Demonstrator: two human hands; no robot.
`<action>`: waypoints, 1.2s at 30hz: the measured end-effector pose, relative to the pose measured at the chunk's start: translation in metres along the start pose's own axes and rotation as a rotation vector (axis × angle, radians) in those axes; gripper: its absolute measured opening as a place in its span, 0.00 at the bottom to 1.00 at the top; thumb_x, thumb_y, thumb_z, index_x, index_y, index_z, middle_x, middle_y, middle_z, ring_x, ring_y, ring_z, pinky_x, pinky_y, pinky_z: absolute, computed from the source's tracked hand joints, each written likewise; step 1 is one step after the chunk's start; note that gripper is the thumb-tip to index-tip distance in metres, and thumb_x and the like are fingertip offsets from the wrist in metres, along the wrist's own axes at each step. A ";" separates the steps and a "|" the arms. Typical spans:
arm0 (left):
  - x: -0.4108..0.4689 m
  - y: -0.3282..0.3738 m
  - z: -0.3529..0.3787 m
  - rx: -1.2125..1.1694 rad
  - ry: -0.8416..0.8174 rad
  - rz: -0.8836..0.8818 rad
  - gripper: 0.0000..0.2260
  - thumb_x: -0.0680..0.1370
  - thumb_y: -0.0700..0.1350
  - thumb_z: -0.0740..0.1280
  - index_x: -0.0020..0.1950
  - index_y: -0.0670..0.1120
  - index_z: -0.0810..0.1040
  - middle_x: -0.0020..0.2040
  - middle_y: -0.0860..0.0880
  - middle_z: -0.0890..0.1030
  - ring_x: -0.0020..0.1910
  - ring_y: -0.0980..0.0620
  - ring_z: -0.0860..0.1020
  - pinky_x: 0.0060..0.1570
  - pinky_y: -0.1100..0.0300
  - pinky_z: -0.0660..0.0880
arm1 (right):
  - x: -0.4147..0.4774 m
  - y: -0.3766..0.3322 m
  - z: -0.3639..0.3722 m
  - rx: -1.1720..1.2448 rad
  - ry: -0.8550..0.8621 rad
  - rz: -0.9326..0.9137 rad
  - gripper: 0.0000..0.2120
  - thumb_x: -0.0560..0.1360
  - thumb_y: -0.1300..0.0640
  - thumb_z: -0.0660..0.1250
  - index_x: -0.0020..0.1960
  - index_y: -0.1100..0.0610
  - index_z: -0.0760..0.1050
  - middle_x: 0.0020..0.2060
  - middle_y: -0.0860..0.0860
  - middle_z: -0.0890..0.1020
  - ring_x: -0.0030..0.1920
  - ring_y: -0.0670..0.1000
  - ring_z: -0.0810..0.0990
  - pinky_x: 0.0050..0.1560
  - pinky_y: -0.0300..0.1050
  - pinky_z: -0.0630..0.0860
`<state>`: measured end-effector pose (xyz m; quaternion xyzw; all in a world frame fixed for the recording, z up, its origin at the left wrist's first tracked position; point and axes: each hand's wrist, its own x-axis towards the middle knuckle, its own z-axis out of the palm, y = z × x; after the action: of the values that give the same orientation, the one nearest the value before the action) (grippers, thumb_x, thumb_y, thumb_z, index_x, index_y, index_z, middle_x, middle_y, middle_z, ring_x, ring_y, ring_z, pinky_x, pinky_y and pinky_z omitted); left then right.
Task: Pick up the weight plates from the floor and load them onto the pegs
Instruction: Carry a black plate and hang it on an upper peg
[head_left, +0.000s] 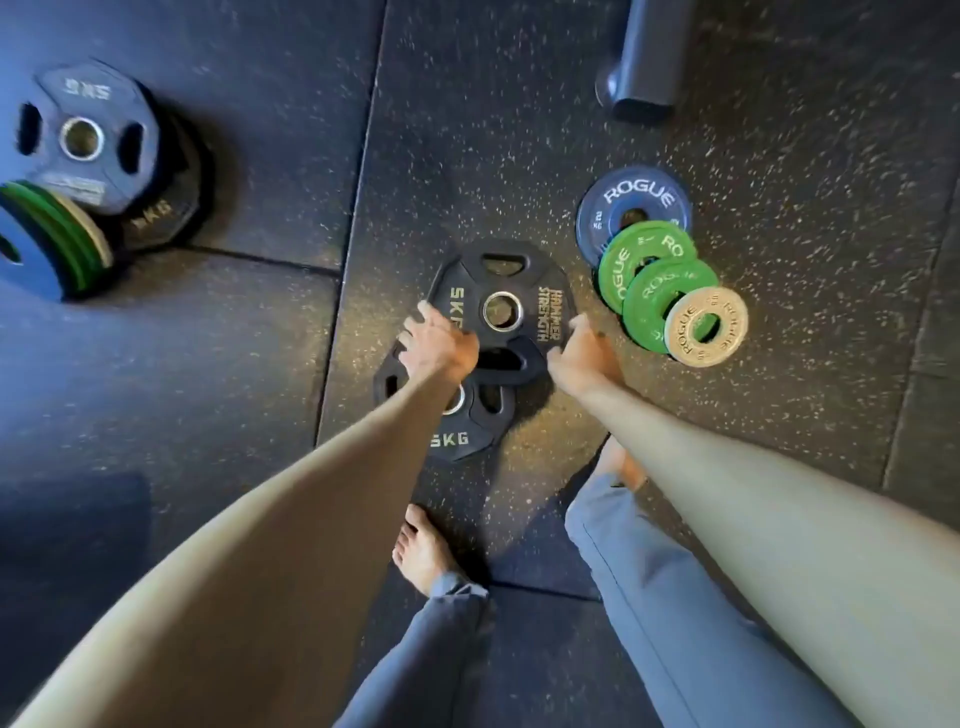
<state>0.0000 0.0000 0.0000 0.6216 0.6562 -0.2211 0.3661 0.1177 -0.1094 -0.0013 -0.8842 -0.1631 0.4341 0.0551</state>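
Observation:
A black 5 kg plate (501, 296) lies on the rubber floor, overlapping a second black 5 kg plate (457, 436) nearer me. My left hand (439, 345) grips the upper plate's left edge, fingers curled over the rim. My right hand (579, 353) holds its right edge. To the right lie a blue Rogue plate (631, 200), two green Rogue plates (649, 249) and a white one (706, 327), overlapping in a row. At far left, black 5 kg plates (85, 137) and green plates (57, 228) sit on pegs.
A dark metal post foot (644, 57) stands at the top right. My bare feet (423, 551) stand just behind the black plates. The floor is speckled rubber tiles (805, 156) with seams.

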 end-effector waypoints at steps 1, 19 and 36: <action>0.012 0.005 0.007 -0.013 0.046 -0.026 0.31 0.79 0.51 0.63 0.77 0.42 0.55 0.73 0.38 0.64 0.72 0.38 0.63 0.69 0.44 0.63 | 0.016 0.005 0.005 0.036 0.011 0.056 0.25 0.79 0.54 0.64 0.73 0.57 0.63 0.64 0.60 0.76 0.62 0.62 0.77 0.56 0.50 0.74; 0.178 0.003 0.058 -0.455 0.073 -0.282 0.40 0.58 0.70 0.69 0.57 0.40 0.79 0.52 0.43 0.84 0.50 0.41 0.83 0.54 0.47 0.80 | 0.126 0.029 0.062 0.792 -0.160 0.495 0.31 0.79 0.38 0.60 0.72 0.61 0.66 0.67 0.58 0.75 0.65 0.62 0.75 0.63 0.58 0.76; -0.059 0.068 -0.058 -0.651 -0.101 -0.368 0.30 0.70 0.59 0.75 0.61 0.38 0.75 0.53 0.44 0.80 0.53 0.42 0.80 0.58 0.49 0.77 | -0.043 0.030 -0.099 0.728 0.100 0.488 0.31 0.81 0.43 0.60 0.72 0.67 0.64 0.70 0.62 0.72 0.69 0.62 0.72 0.70 0.55 0.66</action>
<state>0.0521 0.0139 0.0925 0.3329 0.7739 -0.0933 0.5306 0.1784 -0.1473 0.0851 -0.8397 0.2170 0.4204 0.2666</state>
